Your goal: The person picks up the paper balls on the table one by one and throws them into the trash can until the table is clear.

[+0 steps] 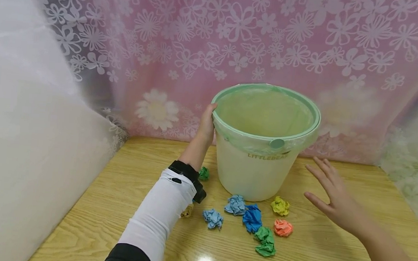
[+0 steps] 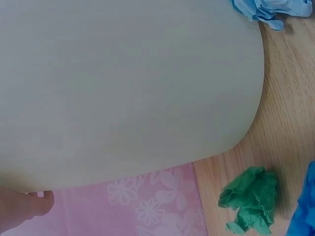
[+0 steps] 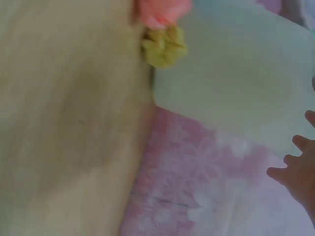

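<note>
Bin (image 1: pixel 253 171) beside left hand (image 1: pixel 206 124), fingers gripping rim (image 1: pixel 267 137). Right hand (image 1: pixel 331 195) spread, off bin; yellow ball (image 1: pixel 280 206) left of thumb (image 1: pixel 315 201). I'd square right palm to bin, keep it upright.

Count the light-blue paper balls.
2: one light-blue ball at the foot of the bucket, another nearer the left forearm. That arm may hide more.

The left forearm (image 1: pixel 158 209) partly hides a tan ball (image 1: pixel 187 212) (the left wrist view crops the bucket (image 2: pixel 128 93))
</note>
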Tool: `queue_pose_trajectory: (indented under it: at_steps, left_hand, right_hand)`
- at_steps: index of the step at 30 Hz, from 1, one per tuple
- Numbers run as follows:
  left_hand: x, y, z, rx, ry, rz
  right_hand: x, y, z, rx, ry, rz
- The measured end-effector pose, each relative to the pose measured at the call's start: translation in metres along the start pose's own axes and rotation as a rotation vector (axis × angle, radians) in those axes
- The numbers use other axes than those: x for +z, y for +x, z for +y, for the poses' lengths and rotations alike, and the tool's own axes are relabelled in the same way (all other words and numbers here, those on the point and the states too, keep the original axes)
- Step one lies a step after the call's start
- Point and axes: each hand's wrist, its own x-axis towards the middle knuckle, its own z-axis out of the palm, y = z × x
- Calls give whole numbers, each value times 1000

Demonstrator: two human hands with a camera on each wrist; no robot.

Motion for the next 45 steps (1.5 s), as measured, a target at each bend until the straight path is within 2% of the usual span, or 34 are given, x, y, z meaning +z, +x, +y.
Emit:
queue_pose_trajectory:
  at_steps: [8, 15, 27, 37, 45]
  left_hand:
    - [0, 2, 0, 9, -12, -7]
    - [-1, 1, -2, 9, -9, -4]
    - [-1, 3, -2, 10, -1, -13]
    - [-1, 2, -1, -5, 1, -7]
    - [0, 0, 1, -1, 8, -5]
  right_hand:
    - [43, -19, 1, 17, 0, -139]
    - [66, -22, 1, -31, -79, -209]
    - [79, -12, 10, -33, -67, -342]
    - [81, -3, 19, 70, -12, -471]
    - [83, 2, 25, 79, -21, -514]
